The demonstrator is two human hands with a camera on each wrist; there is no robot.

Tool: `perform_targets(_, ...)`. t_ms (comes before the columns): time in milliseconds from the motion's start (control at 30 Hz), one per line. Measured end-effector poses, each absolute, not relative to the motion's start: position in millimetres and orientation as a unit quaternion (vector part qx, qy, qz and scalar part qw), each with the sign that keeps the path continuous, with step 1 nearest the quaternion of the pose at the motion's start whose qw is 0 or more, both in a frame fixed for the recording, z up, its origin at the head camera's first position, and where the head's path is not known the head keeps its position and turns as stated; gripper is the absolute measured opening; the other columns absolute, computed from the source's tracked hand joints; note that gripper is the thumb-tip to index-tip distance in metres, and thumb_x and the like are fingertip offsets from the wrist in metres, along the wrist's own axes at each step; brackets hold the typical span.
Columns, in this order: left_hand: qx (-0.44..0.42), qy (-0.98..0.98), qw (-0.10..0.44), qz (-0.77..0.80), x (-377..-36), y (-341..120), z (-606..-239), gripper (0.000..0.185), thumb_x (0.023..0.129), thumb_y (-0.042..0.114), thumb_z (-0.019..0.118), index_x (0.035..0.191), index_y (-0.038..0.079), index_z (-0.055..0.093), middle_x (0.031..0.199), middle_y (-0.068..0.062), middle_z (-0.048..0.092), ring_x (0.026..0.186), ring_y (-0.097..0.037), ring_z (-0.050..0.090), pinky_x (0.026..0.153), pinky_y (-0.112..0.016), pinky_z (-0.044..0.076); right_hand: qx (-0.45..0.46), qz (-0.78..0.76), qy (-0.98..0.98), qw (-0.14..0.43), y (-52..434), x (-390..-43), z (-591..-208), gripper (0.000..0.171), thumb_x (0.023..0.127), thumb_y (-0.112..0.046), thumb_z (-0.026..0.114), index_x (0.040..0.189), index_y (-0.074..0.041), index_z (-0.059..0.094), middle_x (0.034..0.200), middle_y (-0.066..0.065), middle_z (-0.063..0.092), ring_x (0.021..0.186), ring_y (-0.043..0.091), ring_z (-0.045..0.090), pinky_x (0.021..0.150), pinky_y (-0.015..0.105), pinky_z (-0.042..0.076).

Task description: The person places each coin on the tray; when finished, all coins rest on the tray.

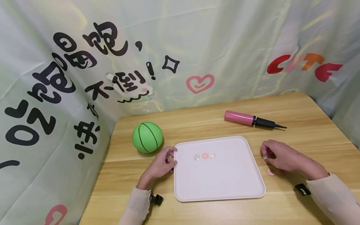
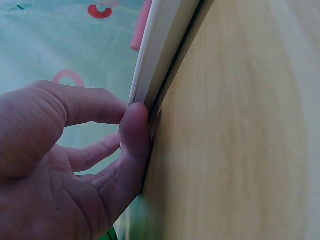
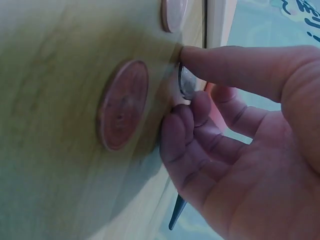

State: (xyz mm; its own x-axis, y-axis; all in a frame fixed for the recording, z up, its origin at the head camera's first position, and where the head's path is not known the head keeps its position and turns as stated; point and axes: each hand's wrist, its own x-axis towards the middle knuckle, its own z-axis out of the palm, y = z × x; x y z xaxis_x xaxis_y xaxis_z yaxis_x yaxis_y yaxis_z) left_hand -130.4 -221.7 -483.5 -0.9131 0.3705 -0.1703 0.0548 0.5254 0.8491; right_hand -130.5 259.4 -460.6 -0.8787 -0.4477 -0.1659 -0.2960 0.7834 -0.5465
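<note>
A white tray point(image 1: 219, 179) lies on the wooden table with a short row of coins on it: a silver coin point(image 1: 196, 157), a copper-coloured coin point(image 1: 205, 155) and another silver coin point(image 1: 212, 155). At the tray's left edge my left hand point(image 1: 161, 164) grips the rim between thumb and fingers. To the right of the tray, my right hand point(image 1: 281, 156) is low over the table, pinching a silver coin point(image 3: 187, 82) between thumb and fingertips. Close beside it a copper-coloured coin point(image 3: 124, 105) lies flat on the wood, and part of another coin point(image 3: 175, 15) shows at the upper edge of the right wrist view.
A green ball point(image 1: 147, 137) with black lines sits left of the tray, behind my left hand. Behind the tray, toward the right, lies a pink and black hand pump point(image 1: 239, 117). A printed curtain point(image 1: 225, 56) hangs along the table's back and left sides.
</note>
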Motion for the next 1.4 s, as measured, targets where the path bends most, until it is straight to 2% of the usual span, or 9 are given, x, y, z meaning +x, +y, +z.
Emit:
perform_targets(300, 0.131, 0.858, 0.167, 0.468, -130.2, -222.8, -482.7, 0.047, 0.095, 0.002, 0.065, 0.139, 0.005, 0.048, 0.114, -0.017, 0.051, 0.063, -0.016, 0.064, 0.058, -0.031, 0.063, -0.192, -0.303, 0.927, 0.113, 261.5, -127.7, -462.4, 0.022, 0.087, 0.000, 0.074, 0.087, -0.014, 0.056, 0.082, -0.004, 0.054, 0.073, 0.003, 0.048, 0.060, 0.019, 0.042)
perform_targets(533, 0.124, 0.860, 0.167, 0.465, -129.9, -222.9, -484.1, 0.048, 0.095, 0.002, 0.065, 0.140, 0.007, 0.048, 0.114, -0.015, 0.051, 0.063, -0.016, 0.064, 0.059, -0.030, 0.063, -0.162, -0.353, 0.917, 0.089, 264.3, -124.4, -464.3, 0.022, 0.088, -0.008, 0.078, 0.090, -0.014, 0.057, 0.084, -0.001, 0.061, 0.074, 0.003, 0.054, 0.061, 0.020, 0.047)
perform_targets(733, 0.117, 0.859, 0.166, 0.470, -129.4, -223.0, -485.6, 0.048, 0.095, 0.001, 0.065, 0.140, 0.009, 0.049, 0.115, -0.015, 0.051, 0.064, -0.017, 0.064, 0.059, -0.031, 0.064, -0.156, -0.444, 0.879, 0.078, 256.2, -123.3, -461.8, 0.018, 0.093, -0.013, 0.075, 0.094, -0.008, 0.057, 0.087, 0.004, 0.065, 0.066, 0.013, 0.063, 0.054, 0.026, 0.055)
perform_targets(900, 0.120, 0.859, 0.166, 0.469, -129.6, -223.1, -485.7, 0.048, 0.096, 0.002, 0.065, 0.140, 0.009, 0.049, 0.114, -0.016, 0.051, 0.064, -0.018, 0.064, 0.060, -0.032, 0.064, -0.137, -0.485, 0.856, 0.113, 242.8, -125.7, -452.7, 0.021, 0.095, -0.018, 0.073, 0.101, -0.005, 0.057, 0.096, 0.009, 0.068, 0.075, 0.016, 0.069, 0.060, 0.030, 0.062)
perform_targets(1033, 0.120, 0.857, 0.166, 0.472, -129.7, -222.7, -484.0, 0.048, 0.095, 0.001, 0.065, 0.140, 0.008, 0.049, 0.114, -0.016, 0.050, 0.064, -0.019, 0.064, 0.060, -0.032, 0.064, -0.121, -0.512, 0.839, 0.138, 226.2, -130.9, -447.0, 0.024, 0.095, -0.020, 0.074, 0.103, -0.004, 0.057, 0.099, 0.013, 0.066, 0.076, 0.018, 0.070, 0.059, 0.032, 0.062)
perform_targets(1267, 0.119, 0.857, 0.169, 0.473, -129.3, -222.0, -483.5, 0.049, 0.095, 0.001, 0.064, 0.140, 0.007, 0.049, 0.115, -0.016, 0.050, 0.065, -0.019, 0.064, 0.059, -0.031, 0.064, -0.159, -0.540, 0.815, 0.136, 195.8, -140.5, -447.2, 0.022, 0.093, -0.011, 0.075, 0.098, -0.001, 0.056, 0.098, 0.017, 0.066, 0.076, 0.022, 0.073, 0.053, 0.034, 0.061)
perform_targets(1400, 0.119, 0.856, 0.167, 0.475, -130.0, -222.1, -484.4, 0.048, 0.095, 0.000, 0.065, 0.140, 0.007, 0.049, 0.114, -0.017, 0.051, 0.064, -0.019, 0.063, 0.059, -0.031, 0.063, -0.174, -0.543, 0.809, 0.139, 180.8, -144.2, -451.4, 0.026, 0.091, -0.010, 0.075, 0.090, -0.001, 0.051, 0.093, 0.015, 0.067, 0.078, 0.023, 0.073, 0.053, 0.034, 0.061)
